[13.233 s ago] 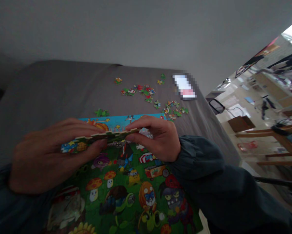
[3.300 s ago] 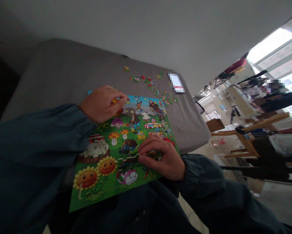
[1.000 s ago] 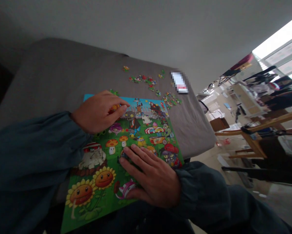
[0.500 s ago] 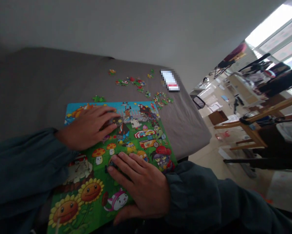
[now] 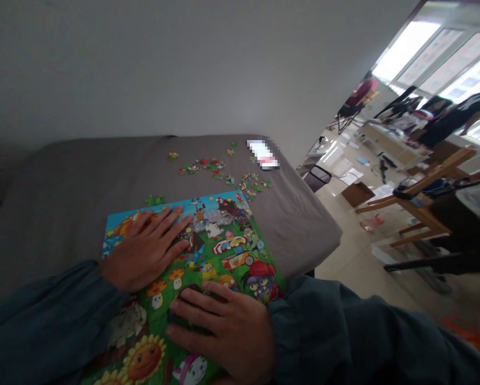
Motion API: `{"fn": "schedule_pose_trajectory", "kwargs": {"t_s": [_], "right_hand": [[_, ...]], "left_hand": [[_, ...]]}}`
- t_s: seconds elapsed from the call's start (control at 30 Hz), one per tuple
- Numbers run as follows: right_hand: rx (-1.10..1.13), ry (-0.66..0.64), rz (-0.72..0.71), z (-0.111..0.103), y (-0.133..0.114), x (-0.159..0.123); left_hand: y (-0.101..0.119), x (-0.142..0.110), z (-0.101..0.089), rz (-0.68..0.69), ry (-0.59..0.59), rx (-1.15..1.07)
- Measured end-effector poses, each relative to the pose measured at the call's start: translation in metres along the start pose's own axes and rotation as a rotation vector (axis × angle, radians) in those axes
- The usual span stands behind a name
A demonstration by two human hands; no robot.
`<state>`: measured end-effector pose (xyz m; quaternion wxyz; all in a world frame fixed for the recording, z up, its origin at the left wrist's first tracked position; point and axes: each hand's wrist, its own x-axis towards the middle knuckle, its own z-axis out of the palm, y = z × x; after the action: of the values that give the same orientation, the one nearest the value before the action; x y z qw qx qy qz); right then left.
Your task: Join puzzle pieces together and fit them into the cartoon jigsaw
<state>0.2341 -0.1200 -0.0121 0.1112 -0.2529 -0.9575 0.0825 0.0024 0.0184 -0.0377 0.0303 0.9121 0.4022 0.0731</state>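
A colourful cartoon jigsaw puzzle [image 5: 240, 278] lies in front of me, with sunflowers, mushrooms and zombie figures on green and a blue strip along its far edge. My left hand [image 5: 149, 248] rests flat on its upper left part, fingers spread. Lower down, near the middle, my right hand [image 5: 227, 329] lies palm down with fingers stretched out over a dark patch of the picture. Neither hand grips anything. What lies under the palms is hidden. Just beyond the far edge sits a small group of green puzzle pieces [image 5: 155, 200].
Loose puzzle pieces [image 5: 202, 165] are scattered on the grey cloth-covered table [image 5: 63, 182], with another cluster of pieces [image 5: 253, 184] near the puzzle's far right corner. A phone [image 5: 263, 154] lies behind them. On the floor at right are a cardboard box [image 5: 357, 193] and a wooden chair [image 5: 422, 214].
The view has tilted up, so the table and puzzle sit lower in the picture. The fingers of my left hand have spread wider. Both hands stay on the puzzle.
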Motion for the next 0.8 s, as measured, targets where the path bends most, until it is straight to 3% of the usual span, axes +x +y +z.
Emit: {"fn": "schedule_pose_trajectory", "kwargs": {"t_s": [0.2,0.33,0.4,0.47,0.53,0.63,0.73,0.8], "right_hand": [[-0.074,0.05,0.006,0.006,0.001,0.002],[-0.145,0.08,0.029,0.016,0.001,0.001],[-0.182,0.076,0.006,0.002,0.007,0.0],[-0.111,0.015,-0.072,-0.028,0.025,0.0],[-0.025,0.093,0.033,-0.064,0.058,0.006],[0.028,0.251,0.173,-0.107,0.135,0.024],[0.045,0.475,0.284,-0.118,0.218,0.044],[0.079,0.754,0.448,-0.11,0.258,0.05]], "left_hand": [[-0.003,-0.002,-0.004,-0.079,0.029,-0.021],[0.0,-0.006,-0.001,-0.101,-0.039,-0.031],[-0.002,-0.007,-0.002,-0.111,-0.061,-0.032],[-0.011,-0.004,-0.008,-0.15,-0.06,-0.025],[-0.028,0.003,-0.02,-0.221,-0.034,-0.006],[-0.061,0.021,-0.043,-0.326,0.013,0.036],[-0.088,0.038,-0.054,-0.358,-0.004,0.045],[-0.098,0.043,-0.049,-0.352,-0.037,0.025]]}}
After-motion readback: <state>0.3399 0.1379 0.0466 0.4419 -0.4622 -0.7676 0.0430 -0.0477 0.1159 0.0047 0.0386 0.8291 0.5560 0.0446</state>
